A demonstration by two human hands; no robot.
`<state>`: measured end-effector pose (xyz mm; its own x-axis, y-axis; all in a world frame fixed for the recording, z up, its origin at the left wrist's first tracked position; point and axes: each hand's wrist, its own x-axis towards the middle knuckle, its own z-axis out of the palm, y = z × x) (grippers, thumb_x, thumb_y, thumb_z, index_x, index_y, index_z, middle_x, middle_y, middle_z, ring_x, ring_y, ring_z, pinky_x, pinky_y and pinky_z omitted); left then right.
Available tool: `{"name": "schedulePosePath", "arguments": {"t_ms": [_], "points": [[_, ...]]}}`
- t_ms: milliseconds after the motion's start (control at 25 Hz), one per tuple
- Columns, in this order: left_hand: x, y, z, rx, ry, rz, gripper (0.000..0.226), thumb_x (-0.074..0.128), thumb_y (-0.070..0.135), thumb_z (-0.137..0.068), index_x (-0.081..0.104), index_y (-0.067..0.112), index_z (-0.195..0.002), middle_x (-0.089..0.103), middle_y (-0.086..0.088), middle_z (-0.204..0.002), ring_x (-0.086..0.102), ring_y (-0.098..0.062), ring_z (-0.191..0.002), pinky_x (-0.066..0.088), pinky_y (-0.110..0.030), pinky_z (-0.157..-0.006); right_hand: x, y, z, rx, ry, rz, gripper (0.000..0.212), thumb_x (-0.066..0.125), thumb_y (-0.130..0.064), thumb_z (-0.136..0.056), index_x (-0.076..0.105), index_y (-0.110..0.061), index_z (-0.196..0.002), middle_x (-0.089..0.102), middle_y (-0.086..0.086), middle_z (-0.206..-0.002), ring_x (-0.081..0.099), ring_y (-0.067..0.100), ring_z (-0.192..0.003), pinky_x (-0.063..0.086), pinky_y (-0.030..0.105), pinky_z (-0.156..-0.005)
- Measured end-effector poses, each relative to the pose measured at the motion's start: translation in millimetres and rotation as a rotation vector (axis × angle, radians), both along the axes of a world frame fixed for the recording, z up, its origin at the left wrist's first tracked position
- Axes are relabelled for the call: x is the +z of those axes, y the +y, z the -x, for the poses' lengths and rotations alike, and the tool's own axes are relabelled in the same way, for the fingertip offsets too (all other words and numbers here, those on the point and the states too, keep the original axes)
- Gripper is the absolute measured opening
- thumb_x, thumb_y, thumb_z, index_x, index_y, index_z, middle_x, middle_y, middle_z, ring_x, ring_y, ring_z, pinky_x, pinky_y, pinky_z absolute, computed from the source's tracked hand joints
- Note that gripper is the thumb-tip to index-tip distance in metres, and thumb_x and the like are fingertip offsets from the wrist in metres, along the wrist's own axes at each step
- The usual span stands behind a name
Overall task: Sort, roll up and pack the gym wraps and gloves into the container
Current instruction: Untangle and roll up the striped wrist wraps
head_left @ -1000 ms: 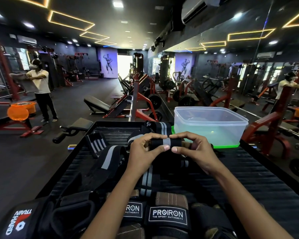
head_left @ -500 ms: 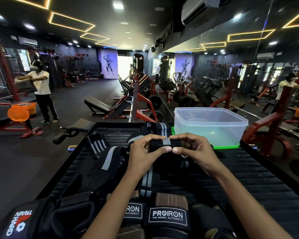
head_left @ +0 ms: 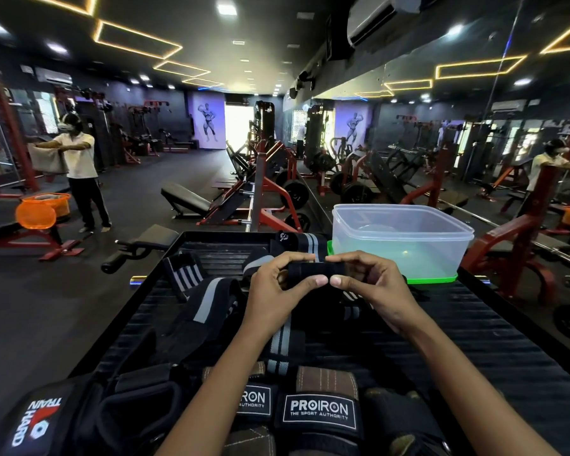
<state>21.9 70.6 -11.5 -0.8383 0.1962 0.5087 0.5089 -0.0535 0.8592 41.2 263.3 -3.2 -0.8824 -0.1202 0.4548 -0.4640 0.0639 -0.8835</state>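
Observation:
A black wrap roll (head_left: pixel 315 271) is held between both hands above the black ribbed table (head_left: pixel 474 340). My left hand (head_left: pixel 277 292) grips its left end and my right hand (head_left: pixel 372 289) grips its right end, thumbs meeting under it. The wrap's grey-striped tail (head_left: pixel 278 343) hangs down toward me. Loose black and grey wraps (head_left: pixel 208 301) lie to the left, and another (head_left: pixel 305 241) lies behind the hands. Gloves marked PROIRON (head_left: pixel 320 411) and a black TRAIN HARD glove (head_left: pixel 37 419) lie at the near edge. The clear plastic container (head_left: pixel 402 238) stands at the back right on a green lid (head_left: pixel 441 278).
A person (head_left: pixel 79 169) stands at far left on the gym floor holding a cloth. Benches and red weight machines (head_left: pixel 267 199) fill the room beyond the table. A mirror wall runs along the right.
The roll has turned in my fingers: its grey stripe no longer shows on top and the roll looks all black. Both hands stay in the same place.

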Motion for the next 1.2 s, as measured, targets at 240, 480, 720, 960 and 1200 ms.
{"name": "schedulePosePath", "arguments": {"t_ms": [240, 480, 720, 960, 1200], "points": [[-3, 1, 1, -0.032, 0.059, 0.105, 0.024, 0.067, 0.022, -0.088, 0.062, 0.026, -0.111, 0.065, 0.006, -0.113, 0.062, -0.011, -0.108, 0.051, -0.034, -0.092, -1, -3, 0, 0.029, -0.025, 0.036, 0.042, 0.071, -0.011, -0.079, 0.065, -0.008, -0.121, 0.071, 0.01, -0.114, 0.066, 0.024, -0.111, 0.053, 0.035, -0.092], [-5, 3, 1, 0.128, 0.076, 0.111, 0.023, 0.061, 0.019, -0.093, 0.053, 0.025, -0.113, 0.057, 0.005, -0.116, 0.054, 0.001, -0.106, 0.043, -0.01, -0.085, -10, -4, 7, 0.05, -0.059, -0.021, 0.058, 0.068, -0.018, -0.086, 0.049, -0.008, -0.139, 0.057, 0.001, -0.138, 0.051, 0.016, -0.13, 0.046, 0.034, -0.104], [-8, 2, 2, 0.159, 0.076, 0.209, 0.022, 0.059, 0.021, -0.094, 0.047, 0.028, -0.112, 0.051, 0.005, -0.114, 0.045, 0.015, -0.104, 0.038, -0.003, -0.084, -14, -8, 5, 0.067, -0.041, -0.154, 0.057, 0.066, -0.021, -0.088, 0.047, -0.01, -0.141, 0.054, 0.0, -0.141, 0.048, 0.015, -0.133, 0.039, 0.043, -0.111], [-9, 6, -1, 0.004, 0.065, 0.191, 0.035, 0.062, 0.023, -0.092, 0.043, 0.031, -0.12, 0.055, 0.01, -0.119, 0.054, -0.008, -0.115, 0.046, -0.03, -0.096, -3, -8, 1, -0.009, 0.035, -0.02, 0.04, 0.074, -0.01, -0.076, 0.069, -0.017, -0.115, 0.071, 0.007, -0.11, 0.068, 0.015, -0.095, 0.055, 0.03, -0.078], [-3, 0, 1, -0.009, 0.056, 0.045, 0.03, 0.075, 0.009, -0.081, 0.064, 0.023, -0.106, 0.068, 0.006, -0.106, 0.065, -0.008, -0.101, 0.052, -0.024, -0.084, -4, -2, 3, 0.015, -0.038, 0.048, 0.052, 0.087, -0.032, -0.066, 0.071, -0.019, -0.113, 0.067, 0.03, -0.104, 0.063, 0.029, -0.094, 0.048, 0.046, -0.087]]}}
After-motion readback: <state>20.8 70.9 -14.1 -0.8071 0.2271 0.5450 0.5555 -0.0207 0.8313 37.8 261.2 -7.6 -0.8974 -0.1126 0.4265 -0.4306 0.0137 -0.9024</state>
